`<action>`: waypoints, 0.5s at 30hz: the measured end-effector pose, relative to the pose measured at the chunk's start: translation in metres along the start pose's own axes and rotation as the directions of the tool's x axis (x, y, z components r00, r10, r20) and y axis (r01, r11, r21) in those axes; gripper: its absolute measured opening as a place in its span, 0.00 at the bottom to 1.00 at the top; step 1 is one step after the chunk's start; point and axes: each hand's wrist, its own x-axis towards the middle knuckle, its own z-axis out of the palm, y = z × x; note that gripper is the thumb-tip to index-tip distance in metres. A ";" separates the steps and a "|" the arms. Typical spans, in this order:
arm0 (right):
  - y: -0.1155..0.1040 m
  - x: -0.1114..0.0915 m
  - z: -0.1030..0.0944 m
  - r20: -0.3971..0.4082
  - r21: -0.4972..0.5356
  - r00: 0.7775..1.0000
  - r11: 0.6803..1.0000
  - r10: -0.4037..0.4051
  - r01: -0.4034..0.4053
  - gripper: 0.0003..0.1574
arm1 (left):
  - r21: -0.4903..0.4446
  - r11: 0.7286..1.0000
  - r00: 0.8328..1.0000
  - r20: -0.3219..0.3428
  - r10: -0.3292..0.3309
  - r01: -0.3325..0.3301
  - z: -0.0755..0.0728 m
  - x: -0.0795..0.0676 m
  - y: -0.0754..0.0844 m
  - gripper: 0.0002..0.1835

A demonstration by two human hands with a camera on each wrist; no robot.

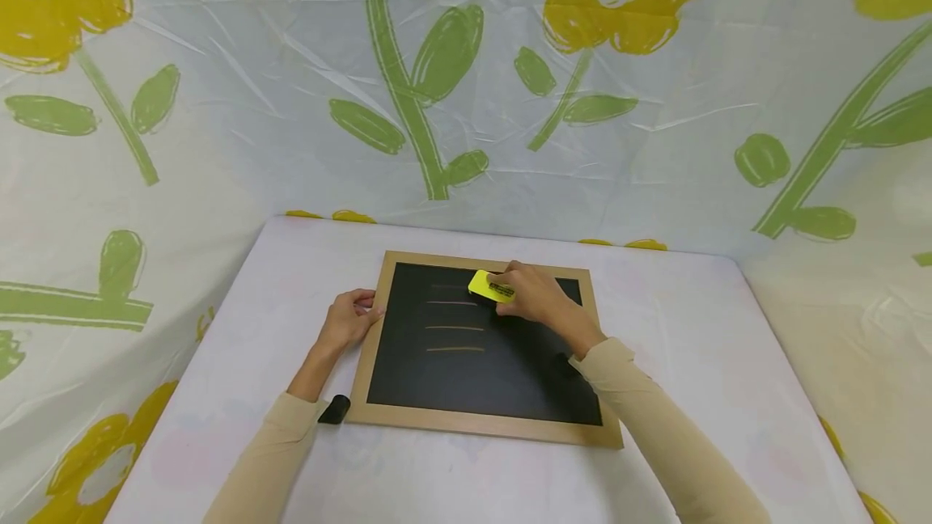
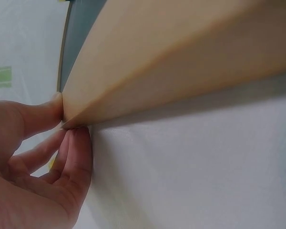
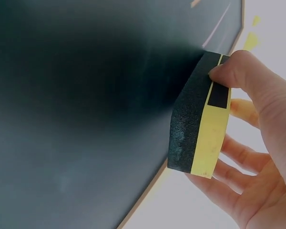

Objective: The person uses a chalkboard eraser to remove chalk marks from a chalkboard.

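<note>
A chalkboard (image 1: 466, 382) with a light wooden frame lies on the table, several short chalk lines (image 1: 455, 328) drawn on its left half. My right hand (image 1: 537, 293) grips a yellow-and-black chalkboard eraser (image 3: 210, 138) between thumb and fingers, over the board's upper part. Its black felt side faces the dark surface, near the end of a chalk line, as the right wrist view shows. At the board's left edge, my left hand (image 1: 348, 319) pinches the wooden frame (image 2: 148, 62), thumb on top and fingers against the side and underside.
A white table (image 1: 692, 395) surrounds the board. Behind it hangs a cloth backdrop (image 1: 495, 176) printed with yellow flowers and green stems. A black strap (image 1: 336, 409) at the left wrist sits beside the board's lower left corner.
</note>
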 end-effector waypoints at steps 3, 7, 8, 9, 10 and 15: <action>0.004 -0.003 0.000 -0.002 0.007 1.000 1.000 0.007 -0.007 0.38 | -0.007 1.000 1.000 -0.001 0.001 -0.001 0.000 0.000 0.000 0.21; 0.009 -0.008 -0.002 -0.018 0.041 1.000 0.999 0.010 -0.009 0.37 | -0.014 1.000 1.000 0.001 0.004 -0.004 0.002 0.000 -0.001 0.21; 0.011 -0.010 -0.003 -0.026 0.056 0.999 0.998 0.019 -0.017 0.37 | -0.014 1.000 1.000 0.006 0.004 -0.004 0.002 0.000 -0.001 0.21; 0.013 -0.012 -0.004 -0.034 0.075 0.999 0.997 0.029 -0.027 0.37 | -0.013 1.000 1.000 0.009 0.006 -0.006 0.003 0.000 -0.001 0.21; 0.015 -0.014 -0.005 -0.044 0.090 0.998 0.995 0.039 -0.035 0.37 | -0.012 1.000 1.000 0.012 0.009 -0.008 0.003 0.000 -0.001 0.21; 0.022 -0.024 -0.010 -0.074 0.133 0.997 0.991 0.026 -0.016 0.37 | -0.010 1.000 1.000 0.004 0.004 -0.004 0.002 0.000 -0.001 0.21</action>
